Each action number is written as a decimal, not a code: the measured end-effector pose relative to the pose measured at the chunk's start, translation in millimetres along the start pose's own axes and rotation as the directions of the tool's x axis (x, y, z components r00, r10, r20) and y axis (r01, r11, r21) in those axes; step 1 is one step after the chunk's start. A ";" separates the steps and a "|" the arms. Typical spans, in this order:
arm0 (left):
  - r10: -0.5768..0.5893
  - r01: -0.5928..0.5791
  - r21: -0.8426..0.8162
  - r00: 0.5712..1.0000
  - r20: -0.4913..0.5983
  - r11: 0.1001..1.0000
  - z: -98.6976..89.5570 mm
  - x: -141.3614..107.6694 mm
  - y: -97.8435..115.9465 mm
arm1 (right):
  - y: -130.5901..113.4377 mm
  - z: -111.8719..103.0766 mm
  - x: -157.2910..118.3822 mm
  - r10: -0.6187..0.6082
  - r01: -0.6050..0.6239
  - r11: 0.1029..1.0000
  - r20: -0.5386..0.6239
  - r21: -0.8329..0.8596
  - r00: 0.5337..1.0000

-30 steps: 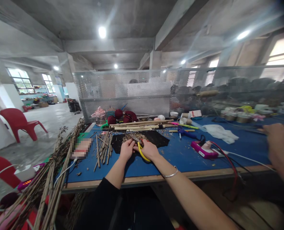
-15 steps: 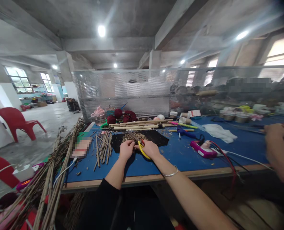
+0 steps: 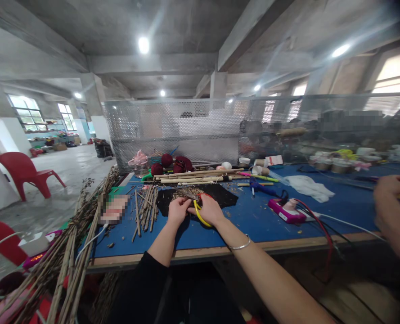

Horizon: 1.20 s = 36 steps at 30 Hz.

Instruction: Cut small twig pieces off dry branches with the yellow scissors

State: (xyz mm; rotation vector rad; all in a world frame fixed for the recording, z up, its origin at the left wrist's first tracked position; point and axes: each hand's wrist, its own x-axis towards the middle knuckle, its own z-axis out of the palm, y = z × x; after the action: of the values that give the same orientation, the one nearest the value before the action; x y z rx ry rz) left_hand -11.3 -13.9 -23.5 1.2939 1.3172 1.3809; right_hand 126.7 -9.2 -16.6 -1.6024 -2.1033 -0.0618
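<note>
My right hand (image 3: 211, 209) grips scissors with a yellow handle loop (image 3: 200, 215). A bit of red handle shows beyond the fingers, and the metal blades (image 3: 190, 194) point up and left. My left hand (image 3: 177, 211) is closed in a pinch close beside the scissors; what lies between its fingertips is too small or hidden to name. Both hands are over the near edge of a black cloth (image 3: 225, 196), where small brown cut bits (image 3: 178, 193) are heaped. Left of the cloth lie several cut twig pieces (image 3: 147, 207).
Long dry stalks (image 3: 68, 252) lean against the table's left end, near a blurred-out flat object with a white cable. Behind the cloth lie pale sticks (image 3: 193, 179) and dark red yarn balls (image 3: 182, 164). A purple power strip (image 3: 286, 212) sits right; a co-worker's hand (image 3: 390, 193) is farther right.
The scissors have turned slightly in my right hand, and more of the red handle shows apart from the yellow one. My left hand stays nearly in place. The co-worker's hand has shifted slightly.
</note>
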 end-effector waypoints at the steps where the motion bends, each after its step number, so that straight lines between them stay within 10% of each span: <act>1: 0.002 -0.002 -0.007 1.000 0.004 1.000 0.0 -0.4 0.3 | -0.5 -0.7 -0.1 0.001 -0.001 1.000 0.001 -0.002 1.000; 36: 0.036 -0.051 -0.128 0.992 -0.117 0.990 -2.3 4.8 -4.4 | -2.6 -6.4 0.5 0.175 -0.171 0.984 0.092 -0.051 0.980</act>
State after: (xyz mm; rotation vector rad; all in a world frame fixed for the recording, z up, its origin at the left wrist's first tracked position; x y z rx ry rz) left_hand -14.6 -9.0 -27.0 1.1765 1.2573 1.5658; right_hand 126.5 -11.6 -10.1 -1.8414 -2.0365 0.0296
